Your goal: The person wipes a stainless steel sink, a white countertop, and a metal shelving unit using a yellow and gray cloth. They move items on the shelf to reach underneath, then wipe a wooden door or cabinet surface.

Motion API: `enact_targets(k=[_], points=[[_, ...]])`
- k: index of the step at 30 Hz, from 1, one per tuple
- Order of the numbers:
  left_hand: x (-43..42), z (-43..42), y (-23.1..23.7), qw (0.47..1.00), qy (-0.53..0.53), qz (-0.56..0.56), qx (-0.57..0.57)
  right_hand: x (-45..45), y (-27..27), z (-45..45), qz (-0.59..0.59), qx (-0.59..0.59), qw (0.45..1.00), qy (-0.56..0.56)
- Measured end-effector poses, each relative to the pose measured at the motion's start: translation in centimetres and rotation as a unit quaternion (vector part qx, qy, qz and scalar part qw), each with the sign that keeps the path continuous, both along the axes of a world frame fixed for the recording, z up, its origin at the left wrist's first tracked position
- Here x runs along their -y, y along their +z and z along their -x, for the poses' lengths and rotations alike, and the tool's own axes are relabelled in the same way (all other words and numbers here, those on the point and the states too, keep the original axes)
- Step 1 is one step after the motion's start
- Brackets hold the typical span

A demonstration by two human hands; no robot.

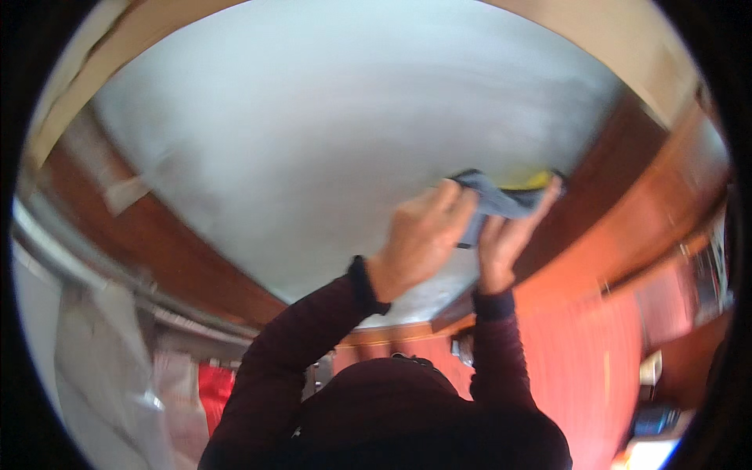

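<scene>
A grey and yellow cloth (487,197) with dark edging hangs bunched between my two hands. My left hand (420,241) grips its left edge, with the fingers closed over it. On the other side my right hand (506,249) holds the cloth from below, thumb and fingers around its right part. Both hands are in front of the lower right of a large pale pane (294,135) that looks like glass. Motion blur hides the fingertips, and I cannot tell whether the cloth touches the pane.
Brown wooden frame strips border the pane on the left (194,247) and right (587,194). A whitish scrap (126,194) is at the left strip. Below right spreads a reddish floor (581,352). A red item (216,390) and grey sheeting (100,352) lie lower left.
</scene>
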State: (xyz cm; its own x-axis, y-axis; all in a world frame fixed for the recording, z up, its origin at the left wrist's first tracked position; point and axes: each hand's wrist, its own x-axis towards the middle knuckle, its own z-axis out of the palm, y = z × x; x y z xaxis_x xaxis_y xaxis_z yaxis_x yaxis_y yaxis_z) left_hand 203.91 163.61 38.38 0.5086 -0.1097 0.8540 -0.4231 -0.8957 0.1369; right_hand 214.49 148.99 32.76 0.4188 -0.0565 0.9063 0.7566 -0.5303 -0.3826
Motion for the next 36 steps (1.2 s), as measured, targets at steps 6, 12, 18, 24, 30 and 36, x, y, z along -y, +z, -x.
enact_targets(k=[6, 12, 18, 24, 30, 36], points=[[-4.4, 4.7, -1.3, 0.99, 0.082, 0.111, 0.039, -3.7, 1.7, 2.1, 0.12, 0.162, 0.978, 0.055], [-12.4, 12.6, -4.5, 0.939, 0.238, 0.229, 0.091, -11.2, 0.6, 6.1, 0.276, 0.178, 0.934, 0.14], [-18.2, 17.5, -8.1, 0.895, 0.38, 0.2, 0.116, -19.3, 1.3, 11.3, 0.363, 0.273, 0.85, 0.266], [-17.5, 17.7, -9.7, 0.914, 0.365, 0.166, 0.056, -19.3, 0.4, 10.5, 0.312, 0.255, 0.828, 0.39], [-11.0, 13.4, -8.5, 0.93, 0.165, 0.306, -0.117, -10.6, -0.1, 8.6, 0.214, 0.19, 0.914, 0.287], [-1.7, 5.3, -5.3, 0.957, -0.067, 0.261, -0.104, 4.8, 2.0, 9.5, 0.2, 0.081, 0.975, 0.057]])
